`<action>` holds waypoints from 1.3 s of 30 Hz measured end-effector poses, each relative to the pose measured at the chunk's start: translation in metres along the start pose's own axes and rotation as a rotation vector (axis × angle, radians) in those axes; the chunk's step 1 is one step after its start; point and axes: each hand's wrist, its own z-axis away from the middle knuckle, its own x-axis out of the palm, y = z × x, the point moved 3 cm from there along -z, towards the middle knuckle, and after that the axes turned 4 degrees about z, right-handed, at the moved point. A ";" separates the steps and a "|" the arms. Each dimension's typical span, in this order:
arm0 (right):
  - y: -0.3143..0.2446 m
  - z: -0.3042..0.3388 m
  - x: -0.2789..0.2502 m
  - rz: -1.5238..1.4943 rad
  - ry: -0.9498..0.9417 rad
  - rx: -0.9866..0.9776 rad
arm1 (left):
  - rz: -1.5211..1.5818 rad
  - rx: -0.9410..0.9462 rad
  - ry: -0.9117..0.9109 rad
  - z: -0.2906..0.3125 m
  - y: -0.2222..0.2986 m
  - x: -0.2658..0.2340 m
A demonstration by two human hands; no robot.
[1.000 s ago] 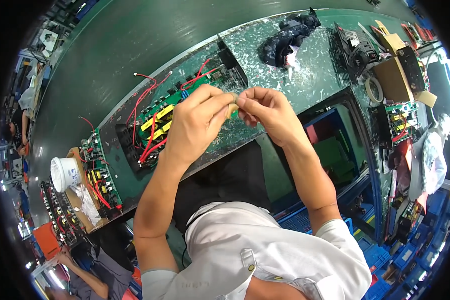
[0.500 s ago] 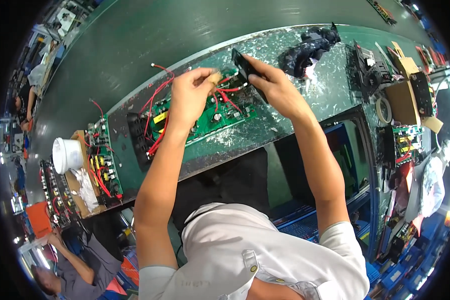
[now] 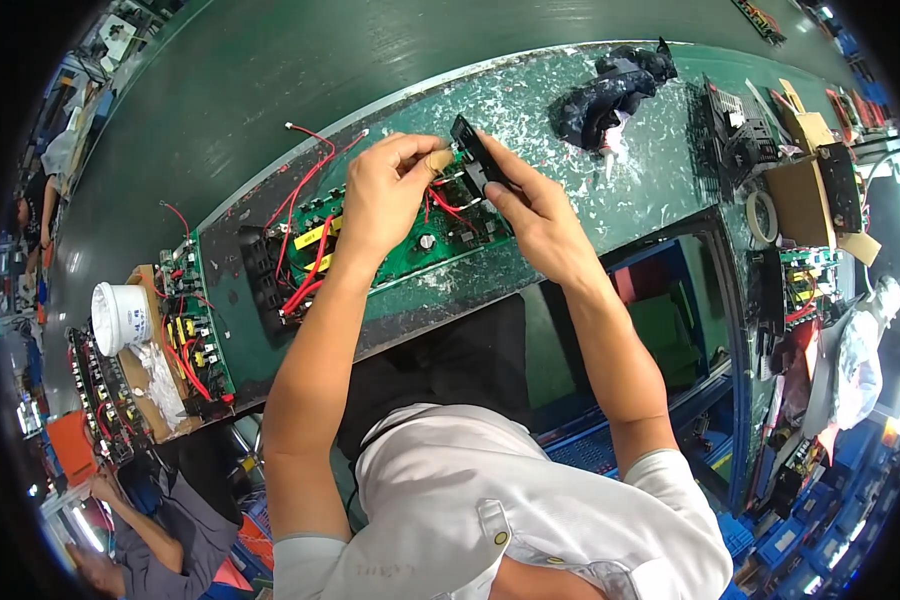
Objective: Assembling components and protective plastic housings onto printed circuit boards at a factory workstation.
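My right hand [image 3: 542, 212] grips a black end panel [image 3: 482, 165], held tilted above the right end of a green circuit board [image 3: 410, 258]. At the panel's inner face, the fingers of my left hand [image 3: 382, 200] are pinched together. A yellowish cover shows on a fingertip there, and a small green-and-white part is beside it. What the pinch holds is hidden. Red wires [image 3: 448, 205] rise from the board below both hands. The board also carries yellow-wrapped components [image 3: 315, 236], and a black slotted end piece [image 3: 265, 275] stands at its left end.
A dark crumpled cloth [image 3: 610, 100] lies at the back right of the green bench [image 3: 610, 185]. On the left are a white tub [image 3: 120, 315] and more circuit boards [image 3: 195, 330]. A tape roll [image 3: 761, 217] and cardboard box [image 3: 805, 205] sit right. A co-worker [image 3: 175, 530] is at lower left.
The black panel has shifted left and turned, showing more of its inner face. My right hand has moved left with it, and my left fingers now meet the panel.
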 end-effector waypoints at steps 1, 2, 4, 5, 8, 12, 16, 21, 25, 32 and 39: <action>-0.001 0.000 0.000 -0.003 -0.007 0.009 | 0.001 -0.001 0.000 0.001 0.000 0.000; -0.002 0.000 0.001 -0.003 -0.007 0.010 | -0.010 0.016 0.007 0.001 -0.001 -0.001; -0.003 0.001 0.002 -0.002 -0.003 0.018 | -0.021 0.034 0.010 0.002 0.000 0.000; -0.002 0.001 0.003 -0.002 -0.001 0.018 | -0.035 0.053 0.020 0.002 0.001 0.000; 0.000 0.003 0.004 -0.015 0.007 0.016 | -0.116 0.136 0.036 0.005 0.011 0.002; 0.000 0.008 0.011 0.024 0.049 0.008 | -0.199 0.278 0.050 0.004 0.014 0.002; 0.001 0.004 0.003 -0.068 -0.020 0.020 | -0.128 0.014 -0.006 0.010 0.018 0.000; -0.012 0.002 -0.015 0.459 0.169 -0.187 | 0.227 0.131 -0.056 0.030 0.027 -0.009; -0.040 0.002 0.007 0.598 0.232 -0.320 | 0.040 0.245 -0.123 0.038 0.044 -0.002; -0.040 0.004 0.009 0.600 0.210 -0.243 | -0.114 0.536 -0.040 0.041 0.046 0.006; -0.030 0.004 -0.002 0.457 0.159 -0.165 | 0.006 0.401 -0.038 0.040 0.045 0.001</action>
